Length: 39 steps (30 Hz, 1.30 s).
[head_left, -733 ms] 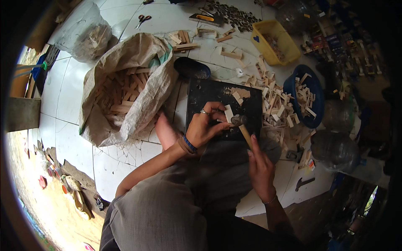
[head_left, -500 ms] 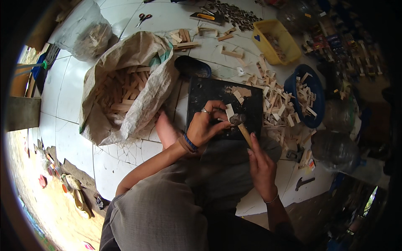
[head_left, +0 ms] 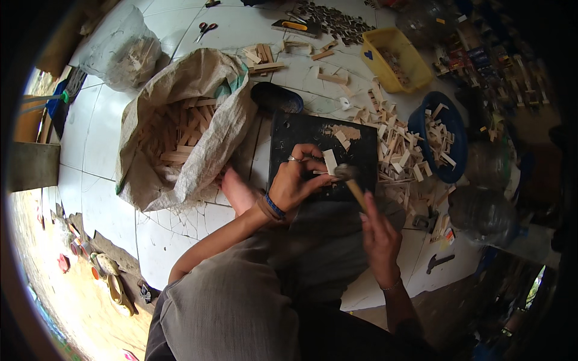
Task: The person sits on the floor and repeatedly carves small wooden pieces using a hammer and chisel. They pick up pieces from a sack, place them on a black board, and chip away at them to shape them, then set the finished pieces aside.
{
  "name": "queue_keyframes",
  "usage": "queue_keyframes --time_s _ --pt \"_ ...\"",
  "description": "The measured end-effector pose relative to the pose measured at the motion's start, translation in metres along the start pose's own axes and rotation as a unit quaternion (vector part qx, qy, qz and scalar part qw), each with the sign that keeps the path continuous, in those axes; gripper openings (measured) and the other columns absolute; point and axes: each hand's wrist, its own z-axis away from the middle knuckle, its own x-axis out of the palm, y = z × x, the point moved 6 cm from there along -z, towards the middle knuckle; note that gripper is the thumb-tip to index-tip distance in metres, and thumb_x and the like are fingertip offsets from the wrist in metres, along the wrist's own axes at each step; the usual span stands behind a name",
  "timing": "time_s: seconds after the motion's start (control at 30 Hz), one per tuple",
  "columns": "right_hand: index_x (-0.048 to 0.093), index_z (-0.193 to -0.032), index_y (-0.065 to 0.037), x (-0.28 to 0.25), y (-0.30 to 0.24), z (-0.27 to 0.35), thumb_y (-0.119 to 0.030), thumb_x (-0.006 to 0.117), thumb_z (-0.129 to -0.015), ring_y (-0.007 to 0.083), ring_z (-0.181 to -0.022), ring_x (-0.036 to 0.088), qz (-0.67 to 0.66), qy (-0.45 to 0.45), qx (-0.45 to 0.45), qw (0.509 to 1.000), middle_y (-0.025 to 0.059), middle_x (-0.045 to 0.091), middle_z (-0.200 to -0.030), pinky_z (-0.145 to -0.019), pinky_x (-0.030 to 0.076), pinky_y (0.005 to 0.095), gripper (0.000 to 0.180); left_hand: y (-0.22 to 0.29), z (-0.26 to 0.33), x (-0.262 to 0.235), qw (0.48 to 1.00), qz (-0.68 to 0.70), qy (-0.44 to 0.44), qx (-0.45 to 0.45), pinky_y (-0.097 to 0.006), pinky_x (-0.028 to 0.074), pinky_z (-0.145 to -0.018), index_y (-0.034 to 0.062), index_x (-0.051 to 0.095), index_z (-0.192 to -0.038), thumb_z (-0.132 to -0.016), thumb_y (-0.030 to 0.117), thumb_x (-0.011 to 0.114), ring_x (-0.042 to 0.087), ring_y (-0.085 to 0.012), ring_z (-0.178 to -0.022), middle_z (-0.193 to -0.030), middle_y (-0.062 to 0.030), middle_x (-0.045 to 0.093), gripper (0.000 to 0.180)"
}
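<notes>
My left hand (head_left: 292, 185), with a ring and wristbands, pinches a small pale wooden piece (head_left: 329, 161) upright over the black board (head_left: 298, 133). Its fingertips cover the lower part, where a thin second strip seems to meet it. My right hand (head_left: 380, 237) is wrapped around the wooden handle of a hammer (head_left: 356, 194). The slightly blurred hammer head is right beside the wooden piece and my left fingertips; whether they touch I cannot tell. Another short wooden piece (head_left: 342, 139) lies on the board by a patch of sawdust (head_left: 349, 130).
A woven sack (head_left: 226, 120) of wooden strips stands left of the board. At right are a heap of joined wooden pieces (head_left: 397, 147), a blue basin (head_left: 462, 138) and a yellow tub (head_left: 415, 84). A second hammer (head_left: 439, 263) lies on the tiles; scissors (head_left: 206, 30) lie farther off.
The hammer head has shifted slightly to the right, off the wooden piece's end, and my right hand has moved a little right with it. My left hand keeps its grip in nearly the same place.
</notes>
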Motion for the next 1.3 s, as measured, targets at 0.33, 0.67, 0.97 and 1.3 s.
queue_keyframes --time_s 0.33,0.67,0.97,1.3 --pt "0.052 -0.152 -0.02 0.034 0.059 -0.013 -0.011 0.057 -0.104 0.0317 -0.081 0.063 0.002 0.055 0.074 0.996 0.0174 0.062 -0.095 -0.073 0.051 0.0406 0.049 -0.014 -0.005 -0.013 0.987 0.135 0.069 -0.06 -0.027 0.056 -0.082 0.0033 0.047 -0.133 -0.093 0.01 0.077 0.071 -0.0124 -0.096 -0.102 -0.011 0.077 0.051" --pt "0.069 -0.126 -0.013 0.046 0.052 -0.03 -0.026 0.066 -0.1 0.034 -0.093 0.064 -0.004 0.144 0.062 0.988 0.0143 0.062 -0.112 -0.087 0.047 0.0433 0.029 0.024 -0.006 -0.036 0.949 0.282 0.048 -0.133 -0.024 0.054 -0.086 0.0065 0.052 -0.145 -0.1 0.01 0.069 0.068 -0.0099 -0.098 -0.11 -0.0066 0.073 0.048" --pt "0.062 -0.11 -0.009 0.108 0.038 -0.042 -0.03 0.077 -0.09 0.0355 -0.099 0.062 -0.034 0.091 0.079 0.992 0.0097 0.063 -0.104 -0.086 0.048 0.0458 0.032 -0.022 0.02 -0.034 0.81 0.464 0.107 -0.342 -0.029 0.056 -0.089 0.0105 0.054 -0.141 -0.104 0.016 0.063 0.065 -0.0133 -0.105 -0.128 -0.0054 0.068 0.038" --pt "0.067 -0.111 -0.003 0.105 0.033 -0.038 -0.009 0.065 -0.101 0.0049 -0.091 0.06 -0.453 0.095 0.184 0.867 0.0009 0.068 -0.106 -0.076 0.048 0.0221 0.012 -0.013 0.033 -0.031 0.889 0.331 0.05 -0.313 -0.042 0.059 -0.095 0.004 0.041 -0.143 -0.1 -0.001 0.059 0.069 -0.0309 -0.116 -0.143 -0.0215 0.056 0.047"
